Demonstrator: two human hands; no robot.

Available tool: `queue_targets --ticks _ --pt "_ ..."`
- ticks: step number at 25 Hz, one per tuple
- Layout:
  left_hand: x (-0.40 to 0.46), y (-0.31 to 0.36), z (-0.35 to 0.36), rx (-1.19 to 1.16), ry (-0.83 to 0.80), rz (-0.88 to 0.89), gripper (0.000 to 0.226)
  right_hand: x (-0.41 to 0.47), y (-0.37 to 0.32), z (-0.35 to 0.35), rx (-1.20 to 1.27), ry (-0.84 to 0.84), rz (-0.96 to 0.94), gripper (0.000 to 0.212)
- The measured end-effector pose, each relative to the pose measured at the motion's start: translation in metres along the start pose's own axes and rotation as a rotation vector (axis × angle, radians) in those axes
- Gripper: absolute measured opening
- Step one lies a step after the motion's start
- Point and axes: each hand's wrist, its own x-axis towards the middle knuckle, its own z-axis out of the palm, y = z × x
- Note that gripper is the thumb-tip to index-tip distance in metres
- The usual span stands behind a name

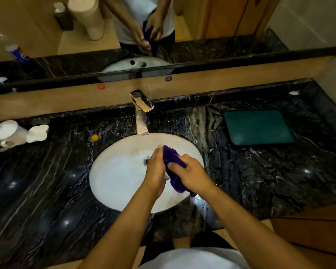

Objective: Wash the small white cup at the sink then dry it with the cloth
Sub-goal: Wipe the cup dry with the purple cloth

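At the middle of the frame, over the white sink (pixel 114 171), my left hand (pixel 155 171) has its fingers curled around the small white cup (pixel 166 176); only 1 sliver of it shows. Just right of it, my right hand (pixel 190 171) presses the purple cloth (pixel 172 158) against the cup, fingers pinching the cloth.

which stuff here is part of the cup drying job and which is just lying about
In the job: small white cup, barely showing between the hands; purple cloth; left hand; right hand; sink.

Lying about: green tray; white containers; small yellow object; tap.
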Motion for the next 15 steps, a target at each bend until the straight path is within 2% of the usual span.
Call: queue_targets --ticks 4,7,11,13,15 --pt "-0.019 0.02 -0.049 -0.063 -0.096 -0.194 0.042 -0.015 -0.009 0.015 -0.103 -0.264 -0.212 0.025" --pt "-0.033 0.029 -0.067 -0.066 -0.115 -0.266 0.042 -0.02 -0.035 0.008 -0.39 -0.491 -0.32 0.03" --pt "-0.043 0.037 -0.066 -0.091 -0.1 -0.274 0.04 -0.021 -0.075 -0.009 -0.788 -0.65 -0.388 0.016" --pt "-0.045 0.036 -0.054 -0.037 -0.081 -0.268 0.039 -0.023 -0.087 -0.015 -0.959 -0.67 -0.346 0.014" --pt "-0.047 0.037 -0.034 0.01 -0.044 -0.282 0.039 -0.03 -0.088 -0.016 -1.172 -0.539 -0.37 0.017"
